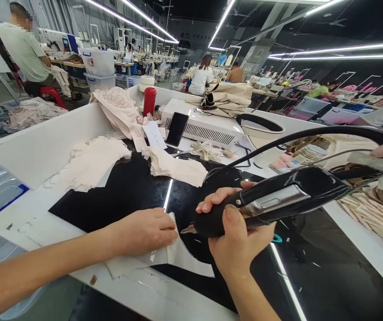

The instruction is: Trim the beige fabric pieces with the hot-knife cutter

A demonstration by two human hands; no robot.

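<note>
My right hand is wrapped round the dark handle of a black handheld tool with a metal plate on its side and a cable behind it. Just left of the tool's near end, my left hand rests with its fingers together on a pale, flat piece lying over the glossy black sheet. Whether those fingers pinch the piece's edge is hard to see. Beyond the hands lie a stack of pale fabric pieces and a wider pile of them.
Behind the fabric stand a phone, a red bottle and a white vented box. A teal item lies right of my right hand. A cable arches across the right. People sit at other tables farther back.
</note>
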